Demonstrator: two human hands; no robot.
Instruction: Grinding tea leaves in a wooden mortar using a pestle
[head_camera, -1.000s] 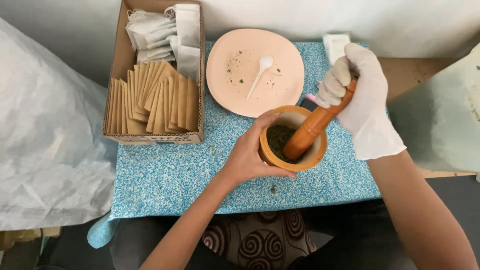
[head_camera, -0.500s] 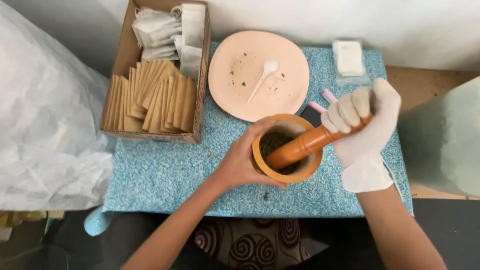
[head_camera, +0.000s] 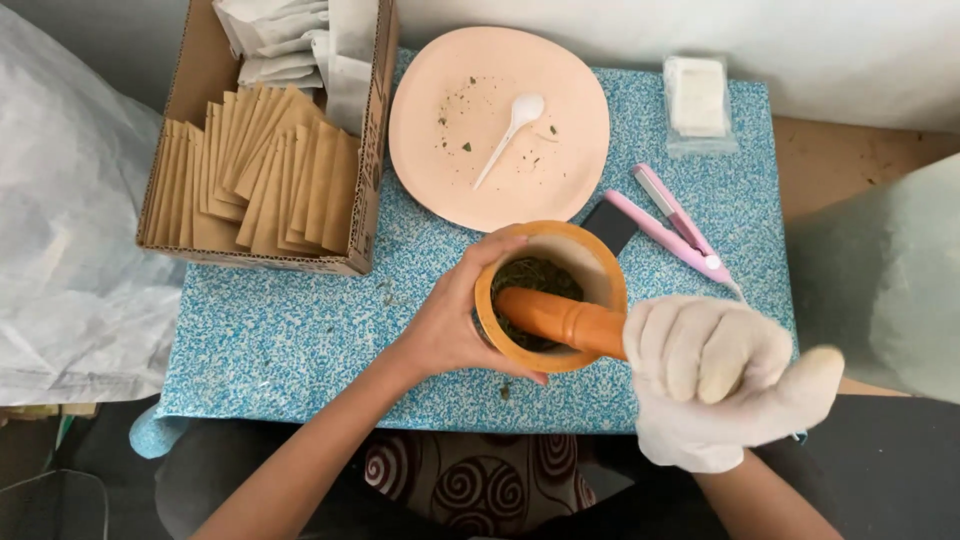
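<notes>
Left hand (head_camera: 450, 325) wraps fingers round the mortar (head_camera: 550, 295); gloved right hand (head_camera: 715, 380) grips the pestle (head_camera: 560, 318). Peach plate (head_camera: 500, 125), cardboard box (head_camera: 365, 190) and pink tool (head_camera: 670, 225) crowd the blue speckled counter (head_camera: 300, 340).

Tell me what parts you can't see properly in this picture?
Head view only:
- The pestle: its top end is hidden inside the gloved right hand.
- The mortar: its near-left side is covered by the bare left hand, and the pestle hides part of the crushed green leaves.
- The cardboard box: its far end is cut off by the top edge.
- The specks on the peach plate: too small to tell.
</notes>
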